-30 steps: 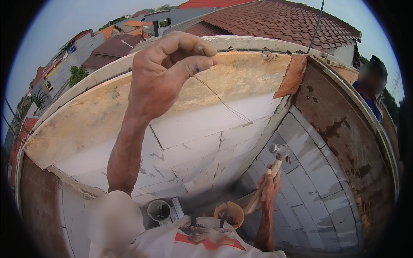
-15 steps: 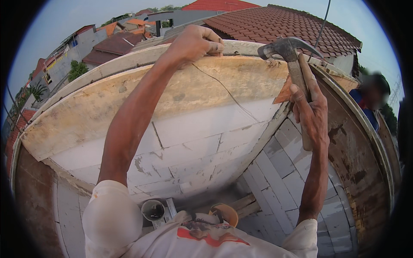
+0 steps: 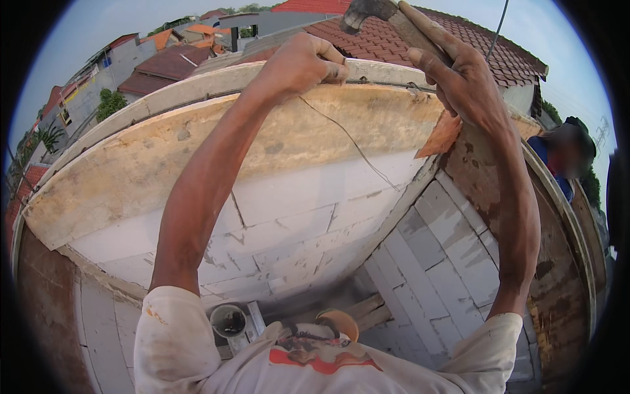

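My right hand [image 3: 469,85] grips the wooden handle of a claw hammer [image 3: 417,34], raised above the wall's top edge, with the index finger stretched along the handle. The hammer's head is partly cut off by the upper rim of the picture. At the upper edge of a pale wooden board [image 3: 210,141], my left hand [image 3: 298,69] is closed in a pinch. Whatever lies between its fingertips is too small or hidden to make out. Below that hand a thin wire [image 3: 344,138] hangs down the board's face.
White block walls [image 3: 282,203] enclose the space below. A bucket [image 3: 228,320] and a yellowish round container [image 3: 341,323] stand low down. Brown panels [image 3: 558,282] line the right side, where another person [image 3: 558,161] is seen. Tiled roofs [image 3: 394,46] lie beyond.
My right hand has lifted the hammer up and to the left, its head rising away from the board's top. My left hand stays pinched at nearly the same spot.
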Demonstrator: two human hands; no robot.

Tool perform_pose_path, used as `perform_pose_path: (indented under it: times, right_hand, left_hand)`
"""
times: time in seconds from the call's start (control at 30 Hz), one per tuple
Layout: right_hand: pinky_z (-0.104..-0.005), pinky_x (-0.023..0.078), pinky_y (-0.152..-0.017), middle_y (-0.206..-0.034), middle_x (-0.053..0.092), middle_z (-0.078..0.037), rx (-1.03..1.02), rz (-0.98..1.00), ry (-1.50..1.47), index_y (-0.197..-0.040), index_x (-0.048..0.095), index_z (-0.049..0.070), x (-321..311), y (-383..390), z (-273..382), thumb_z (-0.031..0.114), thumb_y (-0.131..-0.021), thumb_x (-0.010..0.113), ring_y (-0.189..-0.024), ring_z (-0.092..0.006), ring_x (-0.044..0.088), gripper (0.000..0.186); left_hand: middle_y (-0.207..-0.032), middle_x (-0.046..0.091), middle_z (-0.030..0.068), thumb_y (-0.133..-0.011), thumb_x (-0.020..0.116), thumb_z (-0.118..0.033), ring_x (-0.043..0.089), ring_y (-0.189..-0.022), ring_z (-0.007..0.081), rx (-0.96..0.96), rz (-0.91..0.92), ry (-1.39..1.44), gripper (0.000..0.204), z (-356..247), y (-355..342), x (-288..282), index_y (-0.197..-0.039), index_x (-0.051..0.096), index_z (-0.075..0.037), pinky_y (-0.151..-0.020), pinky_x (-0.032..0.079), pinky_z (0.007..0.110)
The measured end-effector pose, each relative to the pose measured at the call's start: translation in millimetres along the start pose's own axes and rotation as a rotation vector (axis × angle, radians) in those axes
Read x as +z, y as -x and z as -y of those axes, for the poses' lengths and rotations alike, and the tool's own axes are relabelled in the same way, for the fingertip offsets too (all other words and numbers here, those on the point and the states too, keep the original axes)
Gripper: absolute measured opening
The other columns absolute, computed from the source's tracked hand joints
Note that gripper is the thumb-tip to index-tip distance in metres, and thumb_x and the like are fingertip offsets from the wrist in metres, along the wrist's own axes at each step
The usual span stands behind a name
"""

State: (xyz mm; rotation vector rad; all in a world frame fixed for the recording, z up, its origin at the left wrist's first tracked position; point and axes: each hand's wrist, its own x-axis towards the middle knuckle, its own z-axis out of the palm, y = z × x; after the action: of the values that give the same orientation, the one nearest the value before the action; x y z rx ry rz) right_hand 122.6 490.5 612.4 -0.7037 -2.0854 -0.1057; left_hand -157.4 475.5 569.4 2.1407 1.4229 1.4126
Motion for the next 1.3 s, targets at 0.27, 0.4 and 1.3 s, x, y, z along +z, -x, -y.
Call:
perform_pose_path:
  times: [0.27, 0.4, 1.3]
  right_hand:
    - [-0.0287, 0.052, -0.074, -0.101, 0.07, -0.005, 0.391, 0.098, -0.176, -0.15, 0.059, 0.01, -43, -3, 59, 0.036, -0.101, 0.069, -0.086, -0.0112, 0.06, 0.057]
    - [-0.0217, 0.044, -0.048, -0.067, 0.06, -0.002, -0.001, 0.195, 0.158, -0.153, 0.056, 0.013, -15, -6, 55, 0.053, -0.1, 0.068, -0.045, -0.0061, 0.043, 0.068]
    - [-0.0333, 0.049, -0.083, -0.118, 0.063, -0.01, 0.205, 0.011, -0.197, -0.155, 0.052, 0.011, -51, 47, 24, 0.021, -0.104, 0.059, -0.098, -0.0173, 0.059, 0.053]
  left_hand:
    - [-0.089, 0.076, 0.0079, -0.088, 0.082, -0.013, 0.069, -0.085, 0.0156, -0.019, -0.023, -0.076, 0.017, -3, 2, 2, -0.092, 0.078, 0.003, -0.081, 0.054, 0.031]
    - [-0.088, 0.077, 0.0085, -0.087, 0.082, -0.015, 0.069, -0.082, 0.0159, -0.009, -0.029, -0.087, 0.017, -2, 3, 2, -0.093, 0.08, 0.001, -0.078, 0.054, 0.033]
    - [-0.107, 0.078, 0.012, -0.093, 0.077, -0.02, 0.072, -0.1, 0.0217, 0.015, 0.006, -0.226, 0.025, -13, 12, -1, -0.109, 0.078, 0.0, -0.092, 0.053, 0.035]
